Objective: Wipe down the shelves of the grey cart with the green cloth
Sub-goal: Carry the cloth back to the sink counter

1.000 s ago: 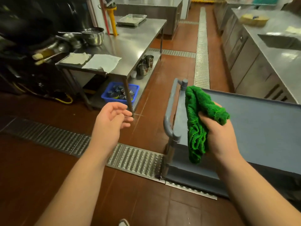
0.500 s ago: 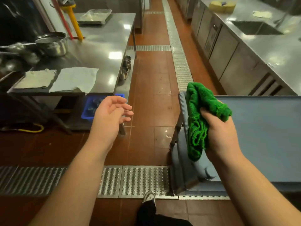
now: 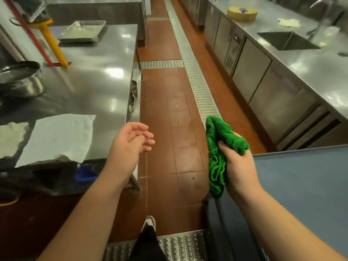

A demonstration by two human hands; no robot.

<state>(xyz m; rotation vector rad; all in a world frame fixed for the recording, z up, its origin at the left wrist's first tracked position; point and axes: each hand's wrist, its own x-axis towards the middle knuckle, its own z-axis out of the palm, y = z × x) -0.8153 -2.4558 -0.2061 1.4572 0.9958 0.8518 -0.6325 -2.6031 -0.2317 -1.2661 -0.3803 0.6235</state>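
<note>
We see the green cloth (image 3: 218, 157) bunched and hanging just above the left edge of the grey cart (image 3: 301, 181), its top shelf bare. The right hand (image 3: 238, 166) grips it, fingers curled around the folds. Left of the cart, the left hand (image 3: 130, 146) hovers, fingers loosely spread, holding nothing.

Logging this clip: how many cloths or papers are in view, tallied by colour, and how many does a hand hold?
Green terry cloth, bunched in the right hand: 1
White paper sheets on the steel table, one larger, one at the left edge: 2
Pale cloth by the sink: 1
Total: 4, 1 held; the left hand holds none.
</note>
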